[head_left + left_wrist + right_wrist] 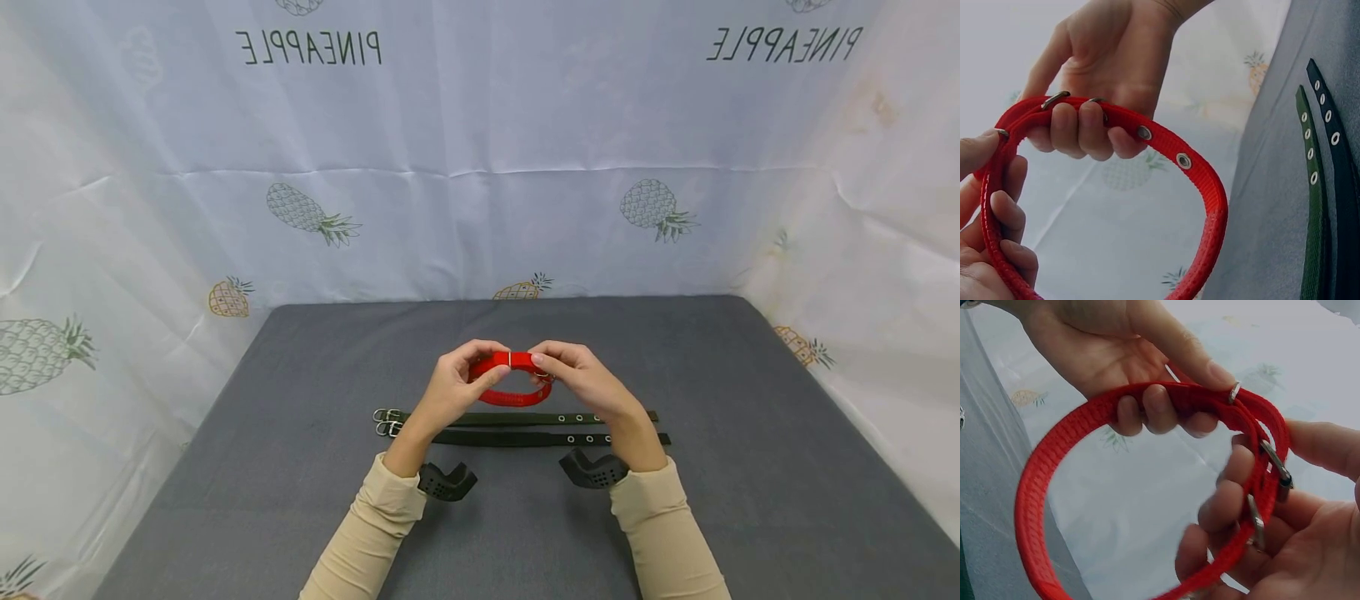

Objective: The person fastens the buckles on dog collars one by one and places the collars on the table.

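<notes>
A red collar (516,399) is fastened into a loop and raised above the table, held between both hands. Eyelets (1184,160) show along its strap. My left hand (457,379) grips its left side, fingers curled through the loop, with the thumb (1216,372) at a metal keeper ring (1235,392). On the other side my right hand (585,383) pinches the doubled strap near the buckle (1277,465) and the D-ring (1255,522). Several right fingertips (1091,128) wrap over the band from inside the loop.
A green collar (517,419) and a black collar (502,439) lie straight and parallel on the grey table (300,467), buckles to the left, eyelets to the right. Behind the table hangs a pale curtain (480,233) printed with pineapples.
</notes>
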Available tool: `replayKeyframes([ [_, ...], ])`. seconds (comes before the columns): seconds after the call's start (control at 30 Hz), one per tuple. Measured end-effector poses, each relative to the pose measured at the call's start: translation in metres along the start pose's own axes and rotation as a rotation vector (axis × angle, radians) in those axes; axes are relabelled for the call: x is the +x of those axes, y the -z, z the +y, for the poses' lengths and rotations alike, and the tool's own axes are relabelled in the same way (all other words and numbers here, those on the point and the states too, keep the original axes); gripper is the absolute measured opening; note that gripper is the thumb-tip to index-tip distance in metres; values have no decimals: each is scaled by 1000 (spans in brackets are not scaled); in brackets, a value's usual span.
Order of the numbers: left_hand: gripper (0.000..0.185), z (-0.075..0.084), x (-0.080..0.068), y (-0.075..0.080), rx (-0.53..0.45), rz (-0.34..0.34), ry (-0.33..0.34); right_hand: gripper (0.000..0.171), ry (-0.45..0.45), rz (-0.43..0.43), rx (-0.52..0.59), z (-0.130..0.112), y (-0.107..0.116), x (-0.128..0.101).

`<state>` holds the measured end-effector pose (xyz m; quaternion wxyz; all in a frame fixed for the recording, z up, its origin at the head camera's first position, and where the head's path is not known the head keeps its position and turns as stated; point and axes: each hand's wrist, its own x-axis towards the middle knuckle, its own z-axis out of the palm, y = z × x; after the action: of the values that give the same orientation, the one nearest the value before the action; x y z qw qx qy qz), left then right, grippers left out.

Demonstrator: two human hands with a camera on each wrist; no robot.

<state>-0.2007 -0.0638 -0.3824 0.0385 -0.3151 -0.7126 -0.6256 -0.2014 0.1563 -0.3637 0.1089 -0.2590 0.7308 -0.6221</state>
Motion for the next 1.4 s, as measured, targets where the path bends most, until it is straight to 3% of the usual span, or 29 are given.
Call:
replayKeyframes([
  [0.17, 25, -1, -1, 0, 5, -20, 8, 16, 24, 11, 5, 0, -4, 1],
  [0.37, 26, -2, -1, 0, 14, -25, 7, 13, 0, 19, 13, -2, -6, 1],
  [0.77, 27, -4, 1, 5, -21, 55, -42, 38, -91, -39, 54, 4, 7, -1],
  [1.03, 38, -3, 1, 9, -122, 110, 3, 37, -90, -74, 89, 13, 14, 0],
  [1.4, 28, -5, 3, 9, -89, 95, 48, 21, -64, -2, 171, 14, 13, 2],
])
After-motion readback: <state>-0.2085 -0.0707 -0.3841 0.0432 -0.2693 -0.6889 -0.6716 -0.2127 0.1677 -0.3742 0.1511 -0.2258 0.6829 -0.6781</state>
